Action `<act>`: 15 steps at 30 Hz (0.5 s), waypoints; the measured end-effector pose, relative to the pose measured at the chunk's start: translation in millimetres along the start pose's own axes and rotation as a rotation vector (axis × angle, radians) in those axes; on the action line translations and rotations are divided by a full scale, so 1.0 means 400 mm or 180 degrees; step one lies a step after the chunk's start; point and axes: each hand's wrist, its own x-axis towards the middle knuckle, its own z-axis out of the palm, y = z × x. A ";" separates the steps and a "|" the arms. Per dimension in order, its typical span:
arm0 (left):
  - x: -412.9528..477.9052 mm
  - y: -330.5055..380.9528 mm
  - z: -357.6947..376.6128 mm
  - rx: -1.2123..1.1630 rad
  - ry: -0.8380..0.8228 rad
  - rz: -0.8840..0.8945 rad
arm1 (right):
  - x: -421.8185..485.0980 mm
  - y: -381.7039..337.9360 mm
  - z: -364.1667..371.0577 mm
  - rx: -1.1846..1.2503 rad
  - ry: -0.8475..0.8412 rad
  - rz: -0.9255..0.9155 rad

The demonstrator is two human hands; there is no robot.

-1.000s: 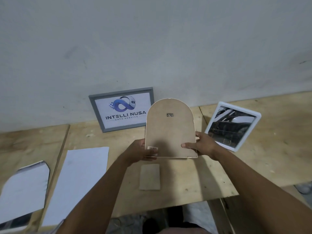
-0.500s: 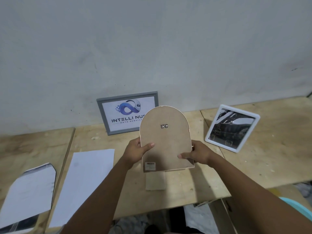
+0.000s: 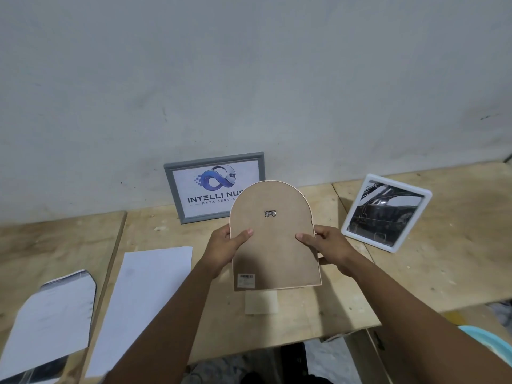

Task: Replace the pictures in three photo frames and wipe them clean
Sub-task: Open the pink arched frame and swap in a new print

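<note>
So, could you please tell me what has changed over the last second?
The arched frame came down toward the person, back still facing the camera. Both hands slid from its bottom corners to its sides: left hand, right hand. The gray frame, white frame, paper sheets and small board lie as before.

We read "INTELLI NUS" and "DATA SERVIC" on the picture in the grey rectangular frame (image 3: 214, 187); the small sticker (image 3: 246, 280) on the arched brown backing board (image 3: 273, 239) is too blurred for us.
</note>
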 end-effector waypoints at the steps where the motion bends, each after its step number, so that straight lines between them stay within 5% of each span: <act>1: 0.003 0.006 0.002 -0.0033 0.0042 0.0011 | 0.001 -0.001 0.004 0.0031 -0.0021 -0.0028; 15: 0.010 0.017 -0.021 0.0020 -0.0094 -0.0210 | 0.013 -0.039 0.049 0.0029 0.0372 -0.0151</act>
